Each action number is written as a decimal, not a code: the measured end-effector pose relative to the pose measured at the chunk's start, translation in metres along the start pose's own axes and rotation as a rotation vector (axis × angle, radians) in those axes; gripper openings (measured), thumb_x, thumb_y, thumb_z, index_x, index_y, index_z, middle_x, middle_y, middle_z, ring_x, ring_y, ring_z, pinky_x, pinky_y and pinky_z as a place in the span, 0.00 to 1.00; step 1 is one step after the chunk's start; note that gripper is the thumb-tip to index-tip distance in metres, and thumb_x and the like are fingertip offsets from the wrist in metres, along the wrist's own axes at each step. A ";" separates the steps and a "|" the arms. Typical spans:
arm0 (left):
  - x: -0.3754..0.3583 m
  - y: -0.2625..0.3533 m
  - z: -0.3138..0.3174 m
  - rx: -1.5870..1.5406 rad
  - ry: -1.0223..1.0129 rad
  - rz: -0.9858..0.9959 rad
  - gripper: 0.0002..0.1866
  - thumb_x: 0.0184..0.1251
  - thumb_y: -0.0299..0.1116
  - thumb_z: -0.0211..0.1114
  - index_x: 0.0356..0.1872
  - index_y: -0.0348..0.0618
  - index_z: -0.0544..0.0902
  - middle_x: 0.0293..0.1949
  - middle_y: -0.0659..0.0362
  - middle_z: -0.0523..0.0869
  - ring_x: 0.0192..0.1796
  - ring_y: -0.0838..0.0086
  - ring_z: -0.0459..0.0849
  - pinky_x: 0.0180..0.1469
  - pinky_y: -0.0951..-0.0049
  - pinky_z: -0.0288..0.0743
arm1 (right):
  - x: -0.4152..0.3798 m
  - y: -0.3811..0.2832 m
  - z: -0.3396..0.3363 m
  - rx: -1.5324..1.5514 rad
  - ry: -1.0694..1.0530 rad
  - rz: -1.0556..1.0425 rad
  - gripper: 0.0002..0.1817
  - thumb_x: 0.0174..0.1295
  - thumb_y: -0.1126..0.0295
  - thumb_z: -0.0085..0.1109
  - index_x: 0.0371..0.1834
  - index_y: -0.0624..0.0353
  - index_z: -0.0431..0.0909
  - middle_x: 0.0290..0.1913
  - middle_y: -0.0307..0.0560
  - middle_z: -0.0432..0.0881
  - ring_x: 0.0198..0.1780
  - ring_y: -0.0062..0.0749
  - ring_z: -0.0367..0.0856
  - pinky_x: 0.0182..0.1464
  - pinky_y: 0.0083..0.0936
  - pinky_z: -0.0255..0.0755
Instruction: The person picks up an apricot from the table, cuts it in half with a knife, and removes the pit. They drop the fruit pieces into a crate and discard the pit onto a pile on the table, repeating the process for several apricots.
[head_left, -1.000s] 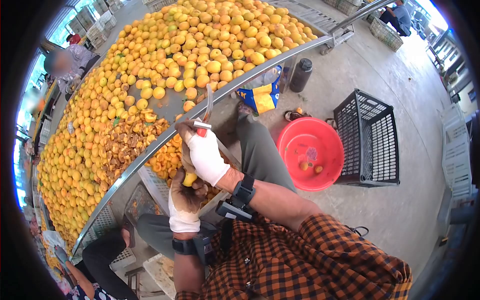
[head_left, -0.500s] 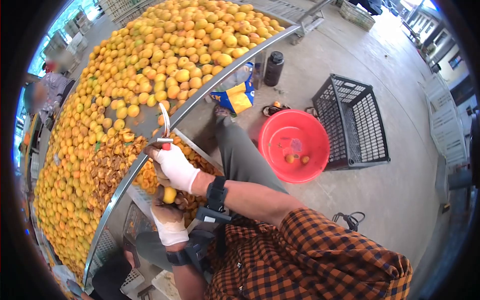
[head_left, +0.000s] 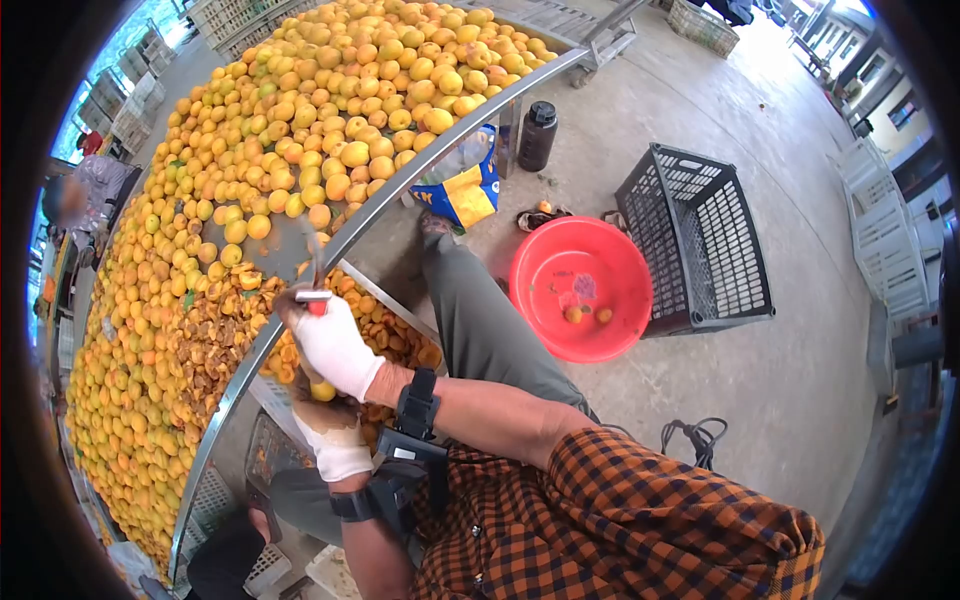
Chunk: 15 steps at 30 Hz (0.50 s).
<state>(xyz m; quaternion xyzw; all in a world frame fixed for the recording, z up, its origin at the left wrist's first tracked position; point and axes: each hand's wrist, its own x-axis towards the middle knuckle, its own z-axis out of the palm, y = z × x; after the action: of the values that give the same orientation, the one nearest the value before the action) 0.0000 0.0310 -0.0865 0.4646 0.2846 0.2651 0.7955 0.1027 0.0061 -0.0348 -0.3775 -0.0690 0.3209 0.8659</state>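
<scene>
My right hand (head_left: pixel 335 345), in a white fingerless glove, is closed around the red handle of a knife (head_left: pixel 318 307). The knife's blade points up over the metal table edge and is blurred. Just below, my left hand (head_left: pixel 328 432), gloved likewise, is closed on a yellow apricot (head_left: pixel 322 390). My right hand partly covers that apricot and the left fingertips. Both hands are above a white crate (head_left: pixel 385 296) of split apricot halves (head_left: pixel 385 330). Beside them on the table lies a pile of cut apricot pieces (head_left: pixel 215 335).
Whole apricots (head_left: pixel 330 110) are heaped across the metal-edged table (head_left: pixel 420 160). To the right stand a red basin (head_left: pixel 535 330) holding two fruits, a black crate (head_left: pixel 735 240) and a dark bottle (head_left: pixel 538 137). Another person (head_left: pixel 95 190) sits at the far left.
The knife has shifted slightly down and left, and its blade is now blurred. My right hand covers more of the apricot in my left hand. The whole view has shifted a little.
</scene>
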 end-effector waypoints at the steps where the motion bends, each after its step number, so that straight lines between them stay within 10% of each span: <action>1: 0.002 -0.003 0.002 0.192 0.088 0.101 0.14 0.64 0.25 0.54 0.52 0.38 0.72 0.46 0.58 0.79 0.45 0.76 0.79 0.42 0.74 0.77 | -0.002 0.005 0.005 -0.155 0.030 -0.193 0.05 0.62 0.70 0.57 0.37 0.59 0.77 0.23 0.36 0.75 0.27 0.18 0.73 0.30 0.18 0.68; 2: -0.001 -0.001 0.001 0.807 0.027 0.474 0.20 0.51 0.25 0.68 0.47 0.34 0.74 0.43 0.55 0.82 0.46 0.67 0.81 0.47 0.69 0.75 | -0.009 0.010 0.007 -0.099 -0.017 -0.146 0.05 0.59 0.73 0.60 0.37 0.61 0.78 0.31 0.40 0.79 0.37 0.19 0.75 0.42 0.18 0.69; 5: 0.021 -0.013 -0.033 0.486 -0.002 0.146 0.25 0.52 0.28 0.68 0.51 0.33 0.71 0.46 0.52 0.82 0.47 0.67 0.81 0.49 0.72 0.74 | -0.010 0.011 0.009 -0.302 -0.067 -0.161 0.08 0.58 0.74 0.60 0.41 0.62 0.78 0.34 0.40 0.82 0.38 0.20 0.77 0.43 0.20 0.71; 6: 0.018 0.001 -0.038 1.282 -0.027 0.345 0.25 0.52 0.21 0.66 0.53 0.35 0.69 0.48 0.58 0.79 0.50 0.70 0.79 0.54 0.74 0.71 | -0.007 0.009 0.008 -0.369 -0.075 -0.159 0.09 0.58 0.75 0.60 0.42 0.62 0.78 0.34 0.41 0.82 0.39 0.20 0.78 0.43 0.20 0.72; 7: 0.002 0.015 -0.009 0.999 0.075 0.426 0.18 0.63 0.29 0.59 0.53 0.37 0.70 0.47 0.57 0.79 0.50 0.70 0.78 0.51 0.72 0.73 | -0.003 0.003 0.009 -0.437 -0.086 -0.157 0.09 0.58 0.75 0.60 0.42 0.62 0.78 0.35 0.41 0.82 0.39 0.20 0.78 0.43 0.20 0.72; 9: 0.008 0.043 -0.003 -0.097 0.260 -0.107 0.19 0.71 0.39 0.52 0.56 0.38 0.69 0.49 0.56 0.77 0.51 0.70 0.77 0.52 0.71 0.72 | 0.009 0.006 0.005 -0.400 -0.067 -0.261 0.10 0.58 0.72 0.58 0.41 0.65 0.76 0.30 0.49 0.80 0.33 0.23 0.76 0.39 0.23 0.70; 15: 0.030 0.017 -0.024 -0.111 0.376 0.031 0.17 0.73 0.46 0.48 0.52 0.47 0.73 0.45 0.61 0.80 0.44 0.72 0.81 0.45 0.69 0.75 | 0.006 0.004 0.016 -0.323 -0.128 -0.089 0.10 0.58 0.67 0.59 0.38 0.62 0.77 0.28 0.42 0.78 0.32 0.22 0.73 0.38 0.23 0.70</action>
<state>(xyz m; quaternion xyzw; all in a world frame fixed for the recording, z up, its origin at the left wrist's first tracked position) 0.0014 0.0724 -0.0873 0.3665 0.4059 0.3750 0.7485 0.0998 0.0212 -0.0273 -0.4871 -0.1916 0.2902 0.8011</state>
